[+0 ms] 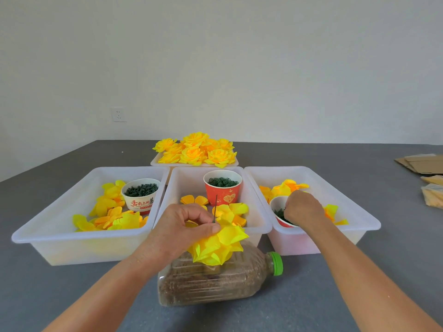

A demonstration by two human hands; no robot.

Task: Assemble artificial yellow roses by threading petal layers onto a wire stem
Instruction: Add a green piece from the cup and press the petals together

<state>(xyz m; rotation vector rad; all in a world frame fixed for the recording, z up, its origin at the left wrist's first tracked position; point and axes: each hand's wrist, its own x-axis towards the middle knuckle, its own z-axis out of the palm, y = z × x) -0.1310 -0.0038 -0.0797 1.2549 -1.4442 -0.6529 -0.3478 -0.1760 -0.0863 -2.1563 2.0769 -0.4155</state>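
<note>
Our left hand [182,226] pinches the half-made rose [219,245] and its wire [215,209] over the bottle [215,281]; our right hand [303,207] curls into a cup [278,204], grip unclear. Four trays, three cups.

The left hand [184,226] pinches a thin green wire stem [215,209] that stands upright above a bunch of yellow petal layers [219,245], held over a plastic bottle [215,279] lying on its side with a green cap [276,263]. The right hand [303,208] reaches into a red cup [279,212] in the right tray [359,216], fingers curled, perhaps on a small green piece. A finished pile of yellow roses [195,149] sits behind the middle tray [261,226].
</note>
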